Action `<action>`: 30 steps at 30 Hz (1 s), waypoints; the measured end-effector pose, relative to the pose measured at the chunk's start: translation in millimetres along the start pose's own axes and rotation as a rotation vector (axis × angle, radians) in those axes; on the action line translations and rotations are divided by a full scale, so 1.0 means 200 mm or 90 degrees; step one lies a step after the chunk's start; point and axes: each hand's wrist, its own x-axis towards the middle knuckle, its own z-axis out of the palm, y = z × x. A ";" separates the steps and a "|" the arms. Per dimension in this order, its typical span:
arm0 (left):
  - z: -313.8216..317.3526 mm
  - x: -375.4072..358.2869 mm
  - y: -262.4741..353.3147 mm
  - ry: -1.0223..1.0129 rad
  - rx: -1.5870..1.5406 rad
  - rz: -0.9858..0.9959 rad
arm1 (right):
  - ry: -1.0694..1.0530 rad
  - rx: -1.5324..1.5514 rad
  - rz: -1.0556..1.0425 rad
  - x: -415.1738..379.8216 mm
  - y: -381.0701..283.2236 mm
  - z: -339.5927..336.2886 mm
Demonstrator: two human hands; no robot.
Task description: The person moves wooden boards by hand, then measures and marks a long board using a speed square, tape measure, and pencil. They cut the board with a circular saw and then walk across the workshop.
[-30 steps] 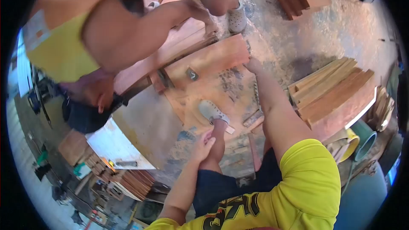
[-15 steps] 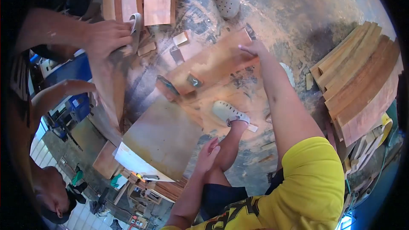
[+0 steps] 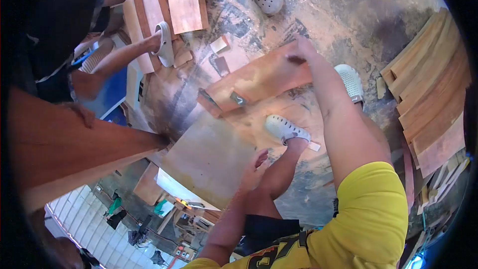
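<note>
My right hand (image 3: 304, 52) reaches out to the far end of a wooden board (image 3: 264, 79) lying low near the floor, its fingers curled at the board's corner. Near the board's other end sit a small dark block (image 3: 238, 98) and a wooden block (image 3: 209, 102) with a dark face. My left hand (image 3: 255, 167) hovers over my leg, fingers loosely bent and apart, holding nothing. Beside it is a flat, pale, dusty panel (image 3: 209, 159). At the left, a co-worker's hand (image 3: 82, 114) holds a large reddish-brown board (image 3: 84, 142).
Curved wooden pieces (image 3: 430, 79) are stacked at the right. More boards (image 3: 185, 2) lie at the upper left, near the co-worker's shoes. Small offcuts (image 3: 219, 45) and sawdust litter the floor (image 3: 343, 15). My shoes (image 3: 286, 128) flank the board.
The co-worker's board has swung up and left, with its broad face now showing. My right hand has shifted from pointing over the board to its corner. The view has shifted slightly.
</note>
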 end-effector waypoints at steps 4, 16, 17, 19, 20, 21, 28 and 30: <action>0.00 0.00 -0.01 0.023 0.007 0.022 | -0.495 -0.260 0.032 0.01 -0.06 -0.12; 0.06 -0.95 0.44 0.037 0.267 0.140 | -0.063 0.178 -0.418 -1.80 -1.12 -0.70; 0.04 -1.04 0.45 0.041 0.251 0.159 | 0.055 -0.049 -0.636 -1.87 -1.15 -0.66; -0.01 -1.16 0.42 0.078 0.229 0.187 | 0.027 -0.134 -0.644 -2.01 -1.28 -0.75; -0.04 -1.22 0.44 0.073 0.220 0.220 | 0.004 -0.200 -0.638 -2.03 -1.33 -0.83; -0.06 -1.31 0.46 0.097 0.234 0.255 | 0.018 -0.227 -0.631 -2.07 -1.35 -0.89; -0.17 -1.41 0.27 0.077 0.250 0.408 | 0.175 -0.302 -0.484 -2.68 -1.40 -1.58; -0.04 -1.42 0.37 -0.001 0.145 0.377 | 0.243 -0.325 -0.463 -2.95 -1.51 -1.82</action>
